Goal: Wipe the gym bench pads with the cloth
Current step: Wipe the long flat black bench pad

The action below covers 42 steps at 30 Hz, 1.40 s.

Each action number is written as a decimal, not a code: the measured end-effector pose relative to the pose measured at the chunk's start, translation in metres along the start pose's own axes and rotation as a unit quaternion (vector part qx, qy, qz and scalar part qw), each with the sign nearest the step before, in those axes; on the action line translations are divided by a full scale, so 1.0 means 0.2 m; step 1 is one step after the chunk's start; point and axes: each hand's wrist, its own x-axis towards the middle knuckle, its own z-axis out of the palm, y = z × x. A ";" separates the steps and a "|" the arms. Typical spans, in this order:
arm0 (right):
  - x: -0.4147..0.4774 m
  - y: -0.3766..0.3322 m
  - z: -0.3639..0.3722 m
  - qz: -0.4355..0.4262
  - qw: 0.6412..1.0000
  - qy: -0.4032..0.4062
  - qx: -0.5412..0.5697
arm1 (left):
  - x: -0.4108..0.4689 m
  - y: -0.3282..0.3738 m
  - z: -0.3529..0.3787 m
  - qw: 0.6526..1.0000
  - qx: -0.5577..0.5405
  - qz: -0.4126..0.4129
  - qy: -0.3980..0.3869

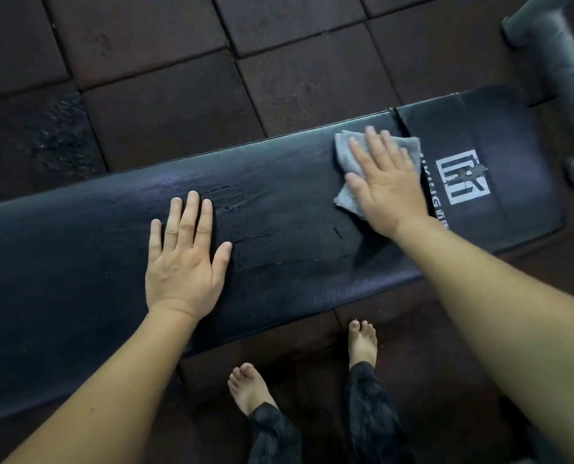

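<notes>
Fingers (374, 145) of the right hand (387, 185) lie straight and slightly spread, pressing the grey cloth (344, 149) flat on the long black bench pad (278, 202). Just to their right is the seat pad (513, 139) with a white logo (463, 177). Well to their left, the left hand (185, 259) rests flat on the long pad, its fingers a little apart.

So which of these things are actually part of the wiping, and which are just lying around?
In the job: long pad; short pad with the logo; grey cloth; right hand, pressing the cloth flat on the long pad; left hand, resting flat on that pad.

Just around: metal frame; floor tiles; bare feet.
</notes>
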 end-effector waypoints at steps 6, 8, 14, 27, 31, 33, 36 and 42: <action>-0.25 -0.54 0.17 -0.020 1.000 -0.001 -0.003 | 0.00 0.01 0.00 1.000 0.001 0.003 -0.001; -0.32 -0.68 0.19 -0.083 0.996 -0.023 0.012 | 0.01 0.01 0.00 1.000 -0.001 0.003 0.002; -0.33 -0.08 0.17 -0.062 0.998 0.032 0.001 | 0.00 0.00 -0.01 1.000 0.000 -0.002 -0.005; -0.60 -0.50 0.30 -0.131 0.991 0.007 0.028 | 0.01 0.01 -0.01 1.000 0.000 -0.008 -0.004; -0.47 0.00 0.23 -0.034 0.999 0.034 0.010 | 0.01 0.02 -0.03 1.000 0.015 -0.011 -0.020; -0.43 0.05 0.20 0.043 0.999 0.019 0.019 | 0.01 0.02 -0.04 0.999 0.012 -0.013 -0.027; -0.44 -0.22 0.20 0.109 0.993 0.038 0.023 | 0.02 0.00 -0.05 0.999 -0.014 -0.006 -0.040; -0.57 -0.74 0.28 -0.107 0.994 -0.022 0.021 | -0.04 -0.18 -0.10 0.998 -0.036 -0.004 -0.043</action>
